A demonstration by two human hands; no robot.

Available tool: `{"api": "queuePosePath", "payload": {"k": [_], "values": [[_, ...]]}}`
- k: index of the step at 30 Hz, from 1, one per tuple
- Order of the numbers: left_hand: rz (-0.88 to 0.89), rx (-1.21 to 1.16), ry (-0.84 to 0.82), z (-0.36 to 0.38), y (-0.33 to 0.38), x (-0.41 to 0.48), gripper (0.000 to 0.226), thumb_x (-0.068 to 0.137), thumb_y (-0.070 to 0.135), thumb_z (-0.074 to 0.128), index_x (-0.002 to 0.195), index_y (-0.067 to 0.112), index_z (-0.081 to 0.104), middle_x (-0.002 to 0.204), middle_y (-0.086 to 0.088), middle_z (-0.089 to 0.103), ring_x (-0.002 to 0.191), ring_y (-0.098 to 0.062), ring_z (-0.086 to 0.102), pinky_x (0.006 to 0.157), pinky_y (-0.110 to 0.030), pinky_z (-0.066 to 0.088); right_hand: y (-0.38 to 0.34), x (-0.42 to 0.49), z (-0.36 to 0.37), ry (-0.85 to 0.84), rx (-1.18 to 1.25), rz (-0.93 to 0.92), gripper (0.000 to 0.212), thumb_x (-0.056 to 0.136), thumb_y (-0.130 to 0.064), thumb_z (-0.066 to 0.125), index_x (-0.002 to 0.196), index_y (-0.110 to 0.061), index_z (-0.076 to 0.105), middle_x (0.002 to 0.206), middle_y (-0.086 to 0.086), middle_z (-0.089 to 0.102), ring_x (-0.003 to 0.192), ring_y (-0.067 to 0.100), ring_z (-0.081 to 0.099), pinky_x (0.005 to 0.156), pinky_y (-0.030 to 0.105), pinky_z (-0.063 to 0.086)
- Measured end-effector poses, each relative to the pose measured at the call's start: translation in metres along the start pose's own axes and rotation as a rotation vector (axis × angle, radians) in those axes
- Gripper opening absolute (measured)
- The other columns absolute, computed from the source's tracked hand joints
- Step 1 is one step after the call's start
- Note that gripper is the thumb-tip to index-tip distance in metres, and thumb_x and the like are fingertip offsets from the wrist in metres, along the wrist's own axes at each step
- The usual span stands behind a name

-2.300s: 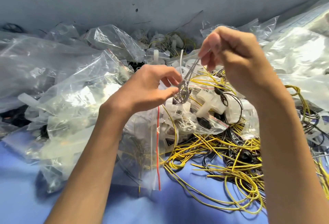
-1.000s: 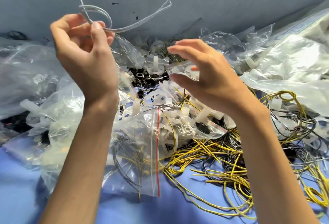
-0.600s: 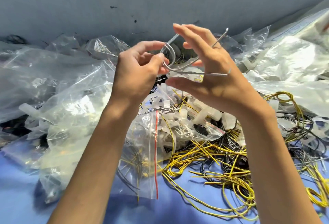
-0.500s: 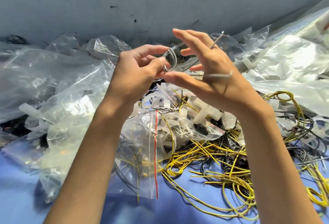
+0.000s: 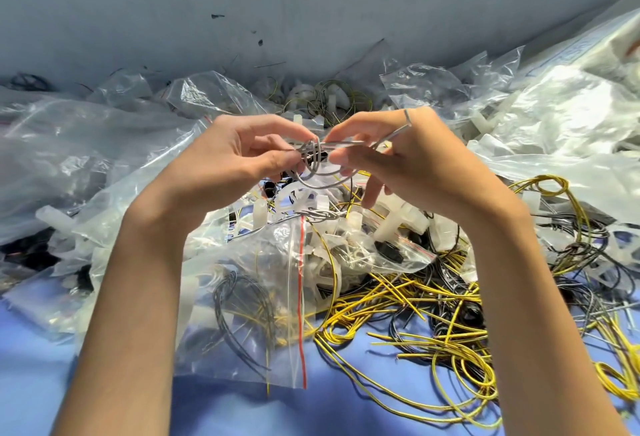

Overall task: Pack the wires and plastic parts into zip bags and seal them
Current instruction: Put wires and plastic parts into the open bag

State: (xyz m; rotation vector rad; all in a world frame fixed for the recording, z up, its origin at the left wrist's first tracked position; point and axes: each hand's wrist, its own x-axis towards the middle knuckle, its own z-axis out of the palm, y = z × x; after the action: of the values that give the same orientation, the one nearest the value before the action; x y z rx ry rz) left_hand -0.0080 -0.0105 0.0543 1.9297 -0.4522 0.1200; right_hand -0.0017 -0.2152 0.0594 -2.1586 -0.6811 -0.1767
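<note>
Grey wire (image 5: 313, 162), looped into a small coil, is pinched between the thumb and fingertips of the left hand (image 5: 235, 158) at centre frame, while the right hand (image 5: 415, 165) nips a strand of the same coil, its free end poking up past the right knuckles. The coil hangs in the air above the bags, not yet inside one. Below the hands, a clear zip bag (image 5: 214, 356) with a red seal strip lies on the blue table (image 5: 346, 408), holding dark and yellow wires; whether its mouth is pressed closed cannot be told. Just right of it, a second red-striped bag (image 5: 408, 260) holds white plastic parts and a black piece. Much appears left to do: loose yellow wires (image 5: 398, 324) sprawl across the lower right, dark wires (image 5: 575, 245) tangle near the right edge, and loose white plastic parts (image 5: 391, 224) lie among the bags. Crumpled clear bags (image 5: 86, 158) heap up at left and upper right, some with parts inside, suggesting a job under way but far from finished.
</note>
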Motion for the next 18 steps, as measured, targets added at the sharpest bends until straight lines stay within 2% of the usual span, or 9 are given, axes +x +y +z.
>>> {"api": "queuePosePath", "payload": {"k": [4,6,9,11,14,16,18], "values": [[-0.029,0.028,-0.010,0.000,-0.002,0.000,0.019,0.085,0.007,0.063,0.090,0.024,0.070,0.071,0.003,0.070,0.068,-0.002,0.061,0.059,-0.013,0.047,0.000,0.000,-0.003,0.031,0.015,0.013,0.010,0.084,-0.022,0.071,0.093,-0.027,0.074,0.066,-0.006,0.070,0.047,0.007,0.065,0.048,0.009,0.040],[-0.051,0.071,0.021,0.000,-0.006,0.002,0.015,0.084,0.014,0.067,0.088,0.028,0.071,0.073,0.006,0.071,0.068,-0.001,0.062,0.059,-0.014,0.048,0.000,0.000,-0.005,0.049,0.024,0.026,0.010,0.082,-0.020,0.072,0.088,-0.028,0.074,0.064,-0.005,0.070,0.046,0.007,0.065,0.048,0.010,0.043],[-0.070,0.345,0.076,-0.002,-0.011,0.004,0.005,0.078,0.037,0.072,0.080,0.033,0.070,0.070,0.016,0.068,0.061,0.004,0.059,0.058,-0.017,0.047,0.003,0.001,-0.010,0.088,0.023,0.052,0.011,0.082,-0.013,0.072,0.079,-0.022,0.076,0.061,-0.001,0.069,0.045,0.005,0.062,0.050,0.012,0.048],[-0.097,0.541,0.018,0.000,-0.012,0.003,0.028,0.070,0.055,0.069,0.071,0.027,0.067,0.063,0.016,0.065,0.054,0.004,0.055,0.052,-0.018,0.042,0.006,0.001,-0.015,0.104,0.025,0.082,0.016,0.082,-0.011,0.072,0.074,-0.024,0.075,0.063,-0.003,0.070,0.046,0.002,0.061,0.049,0.011,0.048],[-0.204,0.763,-0.208,0.014,-0.011,0.003,0.056,0.055,0.075,0.059,0.062,0.020,0.059,0.054,0.008,0.059,0.052,-0.004,0.051,0.050,-0.024,0.041,0.010,-0.001,-0.020,0.084,-0.011,0.092,0.019,0.085,-0.011,0.069,0.074,-0.026,0.074,0.065,-0.004,0.070,0.051,0.000,0.064,0.055,0.014,0.053],[-0.240,0.929,-0.296,0.026,-0.014,0.005,0.054,0.057,0.073,0.062,0.064,0.020,0.056,0.061,0.007,0.059,0.060,-0.011,0.054,0.058,-0.029,0.043,0.012,-0.004,-0.021,0.034,-0.075,0.073,0.016,0.087,-0.012,0.067,0.083,-0.024,0.076,0.066,-0.005,0.071,0.057,0.000,0.067,0.063,0.019,0.056],[-0.230,1.005,-0.323,0.032,-0.016,0.006,0.034,0.068,0.051,0.070,0.067,0.022,0.053,0.067,0.007,0.059,0.068,-0.013,0.055,0.063,-0.030,0.046,0.011,-0.005,-0.020,-0.028,-0.126,0.060,0.018,0.088,-0.010,0.064,0.088,-0.023,0.076,0.069,-0.004,0.073,0.065,0.004,0.069,0.069,0.025,0.056]]}}
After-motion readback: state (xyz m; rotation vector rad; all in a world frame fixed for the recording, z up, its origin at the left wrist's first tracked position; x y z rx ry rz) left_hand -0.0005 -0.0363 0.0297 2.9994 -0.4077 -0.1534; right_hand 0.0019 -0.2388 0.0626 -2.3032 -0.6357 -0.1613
